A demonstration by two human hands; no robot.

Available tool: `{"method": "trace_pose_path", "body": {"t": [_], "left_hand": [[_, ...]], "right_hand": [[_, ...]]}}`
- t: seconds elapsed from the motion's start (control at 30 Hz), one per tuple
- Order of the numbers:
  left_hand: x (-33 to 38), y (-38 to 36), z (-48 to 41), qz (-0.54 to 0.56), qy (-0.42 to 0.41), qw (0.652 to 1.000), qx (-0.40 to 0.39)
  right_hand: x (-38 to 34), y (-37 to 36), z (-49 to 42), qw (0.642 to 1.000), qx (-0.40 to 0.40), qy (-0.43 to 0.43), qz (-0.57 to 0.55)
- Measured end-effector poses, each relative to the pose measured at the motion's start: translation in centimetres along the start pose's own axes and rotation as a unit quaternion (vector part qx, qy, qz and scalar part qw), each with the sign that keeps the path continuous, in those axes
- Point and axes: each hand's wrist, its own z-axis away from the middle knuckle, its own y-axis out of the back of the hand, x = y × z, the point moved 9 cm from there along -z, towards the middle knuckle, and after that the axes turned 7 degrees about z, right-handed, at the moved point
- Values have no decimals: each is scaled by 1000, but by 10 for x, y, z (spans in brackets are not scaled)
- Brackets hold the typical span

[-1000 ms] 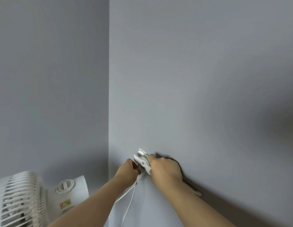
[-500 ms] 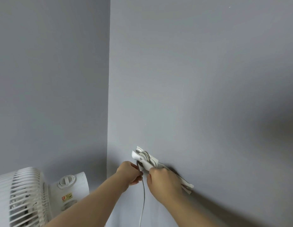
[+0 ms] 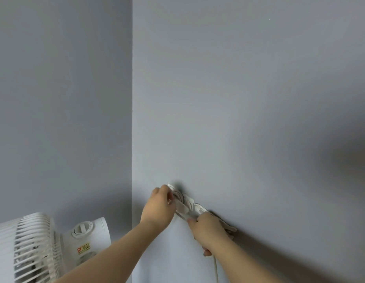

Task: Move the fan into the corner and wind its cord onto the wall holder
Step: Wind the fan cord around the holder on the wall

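A white fan [image 3: 45,248] stands in the room corner at the lower left, grille to the left and motor housing with a round knob to the right. The white wall holder [image 3: 186,204] sits low on the right-hand wall, with turns of white cord around it. My left hand [image 3: 160,207] presses on the holder's upper left end, fingers closed on the cord there. My right hand [image 3: 209,229] covers the holder's lower right end and grips the cord [image 3: 216,269], which hangs down from under it.
Two plain grey walls meet in a vertical corner line [image 3: 132,119] just left of the holder. The fan's housing [image 3: 89,240] lies close to my left forearm. A dark shadow falls across the right wall.
My left hand rose from below the holder to its upper left end. My right hand slid down to the lower right end, and the hanging cord shifted right with it.
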Motion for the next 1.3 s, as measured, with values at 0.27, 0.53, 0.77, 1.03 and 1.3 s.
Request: {"method": "trace_pose_path", "body": {"t": [0.27, 0.53, 0.77, 1.03, 1.3], "left_hand": [[16, -36, 22, -239, -255, 919, -182], [16, -31, 23, -291, -241, 900, -218], [12, -26, 20, -213, -214, 921, -247], [8, -14, 8, -85, -179, 959, -203], [-1, 23, -2, 73, -32, 996, -48]], "right_hand": [[-11, 22, 12, 970, 79, 42, 225], [-18, 38, 21, 943, 129, 37, 303], [-34, 49, 28, 948, 144, 46, 279], [-20, 27, 10, 918, -31, -88, -386], [-40, 22, 7, 951, -104, -64, -284]]}}
